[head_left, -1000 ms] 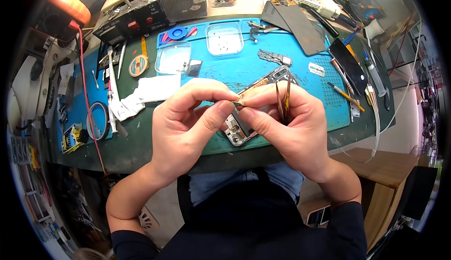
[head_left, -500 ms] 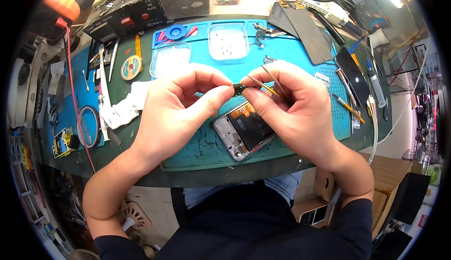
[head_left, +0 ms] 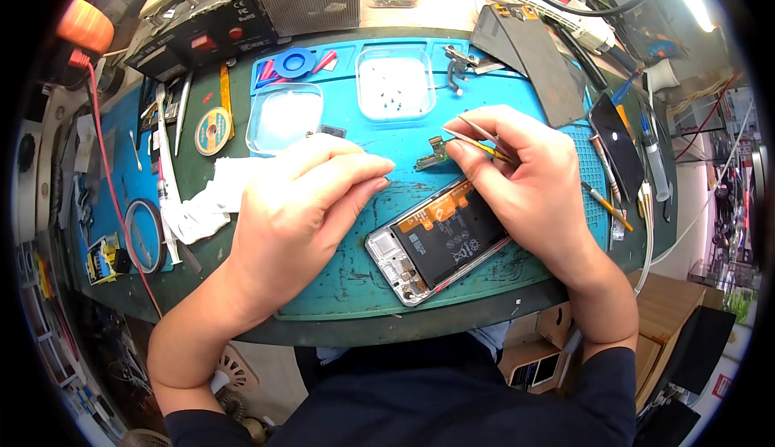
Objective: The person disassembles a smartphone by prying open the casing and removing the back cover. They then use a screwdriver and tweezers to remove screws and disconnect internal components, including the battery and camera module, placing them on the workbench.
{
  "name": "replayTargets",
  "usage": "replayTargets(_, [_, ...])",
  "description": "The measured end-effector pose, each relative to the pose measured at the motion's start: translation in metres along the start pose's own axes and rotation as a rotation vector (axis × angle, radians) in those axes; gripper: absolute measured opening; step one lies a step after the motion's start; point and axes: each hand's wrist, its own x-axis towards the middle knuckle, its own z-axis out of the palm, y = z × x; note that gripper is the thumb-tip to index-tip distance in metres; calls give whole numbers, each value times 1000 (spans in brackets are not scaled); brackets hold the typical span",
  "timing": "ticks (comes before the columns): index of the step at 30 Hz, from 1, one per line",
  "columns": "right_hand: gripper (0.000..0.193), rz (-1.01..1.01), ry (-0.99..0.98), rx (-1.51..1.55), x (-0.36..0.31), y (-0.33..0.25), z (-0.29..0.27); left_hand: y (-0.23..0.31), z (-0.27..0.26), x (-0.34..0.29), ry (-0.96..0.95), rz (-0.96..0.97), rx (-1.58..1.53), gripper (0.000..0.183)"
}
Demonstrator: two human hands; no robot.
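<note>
My right hand [head_left: 529, 176] is closed around a pair of tweezers [head_left: 483, 143], whose tips point up and left past the fingers. At its thumb tip, a small green circuit board [head_left: 433, 156] sticks out to the left, held above the mat. My left hand [head_left: 303, 205] is pinched, with a tiny dark bit at the fingertips that is too small to name. Between and below the hands lies an opened phone [head_left: 436, 241], tilted on the mat, its black battery and orange flex cable showing. My right hand covers its far right end.
A clear tray [head_left: 395, 83] with several screws stands at the back, beside an empty-looking clear lid [head_left: 284, 118]. White tissue [head_left: 202, 205], a solder-type spool [head_left: 214, 131] and a syringe [head_left: 168, 197] lie left. Phone panels [head_left: 533, 67] and a yellow-handled tool [head_left: 607, 206] lie right.
My hands have parted: the left has moved left and down, away from the board, which stays at my right hand. The phone is now less covered.
</note>
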Motion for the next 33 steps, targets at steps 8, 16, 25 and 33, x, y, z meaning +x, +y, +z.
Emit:
replayTargets(8, [13, -104, 44, -194, 1, 8, 2, -1, -1, 3, -9, -16, -36, 12])
replayTargets(16, [10, -133, 94, -234, -1, 7, 1, -3, -6, 6, 81, -69, 16, 12])
replayTargets(25, [14, -145, 80, -262, -2, 11, 1, 4, -1, 12, 108, -89, -66, 15])
replayTargets(33, [23, -246, -19, 120, -3, -9, 4, 24, -2, 2, 9, -467, -523, 15])
